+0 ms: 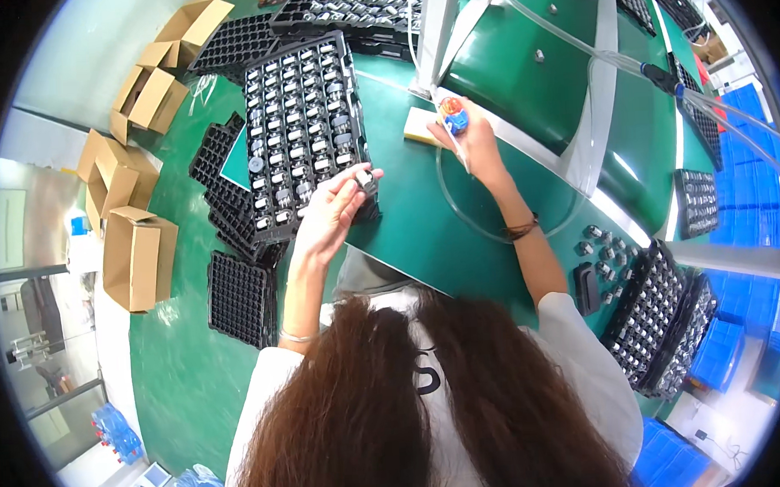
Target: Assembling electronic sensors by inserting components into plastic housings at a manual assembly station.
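My left hand (328, 213) pinches a small metal part (366, 182) between thumb and fingertips, beside the near right corner of a black tray (357, 101). Rows of similar metal parts fill that tray, which stands tilted at the left edge of the green table (407, 234). My right hand (480, 148) is closed around a small handheld item with an orange and blue end (452, 115); its exact kind is unclear. A pale yellow block (420, 125) lies just left of my right hand.
Loose metal parts (606, 256) and another filled black tray (645, 306) are at the right. A white post (437, 32) and clear tubing (447, 193) stand near my right hand. Green conveyor belts (522, 72) run beyond. Open cardboard boxes (138, 254) and empty black trays (238, 298) sit at left.
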The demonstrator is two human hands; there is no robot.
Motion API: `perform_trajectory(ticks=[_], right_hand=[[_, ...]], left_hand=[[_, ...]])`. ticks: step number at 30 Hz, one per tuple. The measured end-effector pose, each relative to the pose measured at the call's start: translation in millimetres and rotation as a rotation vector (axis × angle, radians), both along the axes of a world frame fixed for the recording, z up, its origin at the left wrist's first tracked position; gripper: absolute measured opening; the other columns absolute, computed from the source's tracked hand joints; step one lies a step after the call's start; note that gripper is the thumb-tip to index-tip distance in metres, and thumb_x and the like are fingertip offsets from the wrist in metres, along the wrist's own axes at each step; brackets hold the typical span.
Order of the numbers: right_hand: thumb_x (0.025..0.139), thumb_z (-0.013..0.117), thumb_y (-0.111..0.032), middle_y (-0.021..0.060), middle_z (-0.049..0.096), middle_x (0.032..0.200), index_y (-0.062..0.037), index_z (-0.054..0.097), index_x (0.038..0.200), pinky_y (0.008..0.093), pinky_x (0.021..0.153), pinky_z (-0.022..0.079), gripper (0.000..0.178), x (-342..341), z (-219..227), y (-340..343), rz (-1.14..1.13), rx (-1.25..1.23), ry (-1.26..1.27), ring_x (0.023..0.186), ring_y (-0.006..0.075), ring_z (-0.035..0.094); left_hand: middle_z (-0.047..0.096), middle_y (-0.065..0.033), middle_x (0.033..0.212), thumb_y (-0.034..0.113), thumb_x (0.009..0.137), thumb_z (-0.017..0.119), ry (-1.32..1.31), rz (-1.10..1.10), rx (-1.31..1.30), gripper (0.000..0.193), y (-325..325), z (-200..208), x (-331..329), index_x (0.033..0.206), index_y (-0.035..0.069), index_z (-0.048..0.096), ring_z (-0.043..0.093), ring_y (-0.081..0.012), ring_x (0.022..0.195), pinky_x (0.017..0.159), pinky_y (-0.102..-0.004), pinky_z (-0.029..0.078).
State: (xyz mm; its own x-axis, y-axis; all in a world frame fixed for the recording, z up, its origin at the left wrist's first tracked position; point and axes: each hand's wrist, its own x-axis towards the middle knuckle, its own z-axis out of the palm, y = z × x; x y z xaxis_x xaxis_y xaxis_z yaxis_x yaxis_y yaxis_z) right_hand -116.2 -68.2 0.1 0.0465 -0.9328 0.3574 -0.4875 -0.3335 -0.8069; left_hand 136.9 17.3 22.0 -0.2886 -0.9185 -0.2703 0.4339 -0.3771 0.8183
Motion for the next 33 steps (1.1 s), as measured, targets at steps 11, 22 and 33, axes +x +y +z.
perform_trajectory(ticks=[11, 22, 33], right_hand=[[0.078, 0.067, -0.031, 0.0159, 0.065, 0.079, -0.0067, 0.061, 0.096, 0.0398, 0.067, 0.049, 0.031, -118.9, -30.8, -102.9, -0.564, -0.226, 0.094, 0.075, 0.0339, 0.063], [0.076, 0.067, -0.038, 0.0201, 0.063, 0.086, -0.0072, 0.057, 0.098, 0.0491, 0.071, 0.046, 0.039, -143.3, -47.3, -112.8, -0.735, -0.349, 0.34, 0.077, 0.0406, 0.06], [0.089, 0.049, -0.013, 0.0025, 0.057, 0.094, -0.0031, 0.053, 0.104, 0.0213, 0.07, 0.044, 0.019, 6.5, 13.5, 31.9, 0.185, 0.299, -0.695, 0.08, 0.0075, 0.053]], left_hand=[[0.051, -0.0177, 0.126, 0.017, 0.089, 0.058, 0.188, -0.018, 0.012, 0.048, -12.7, 2.5, -30.8, 0.129, -0.005, 0.041, 0.051, -0.0169, 0.112, 0.102, -0.0259, 0.037], [0.058, -0.0083, 0.114, 0.014, 0.091, 0.055, 0.245, 0.069, 0.152, 0.035, -15.3, -0.4, -55.2, 0.124, 0.002, 0.048, 0.058, -0.0179, 0.101, 0.084, -0.0201, 0.049], [0.06, -0.0063, 0.109, 0.013, 0.088, 0.06, 0.061, 0.134, -0.031, 0.036, -9.4, 4.2, -67.0, 0.121, -0.001, 0.054, 0.057, -0.0129, 0.098, 0.091, -0.0259, 0.045]])
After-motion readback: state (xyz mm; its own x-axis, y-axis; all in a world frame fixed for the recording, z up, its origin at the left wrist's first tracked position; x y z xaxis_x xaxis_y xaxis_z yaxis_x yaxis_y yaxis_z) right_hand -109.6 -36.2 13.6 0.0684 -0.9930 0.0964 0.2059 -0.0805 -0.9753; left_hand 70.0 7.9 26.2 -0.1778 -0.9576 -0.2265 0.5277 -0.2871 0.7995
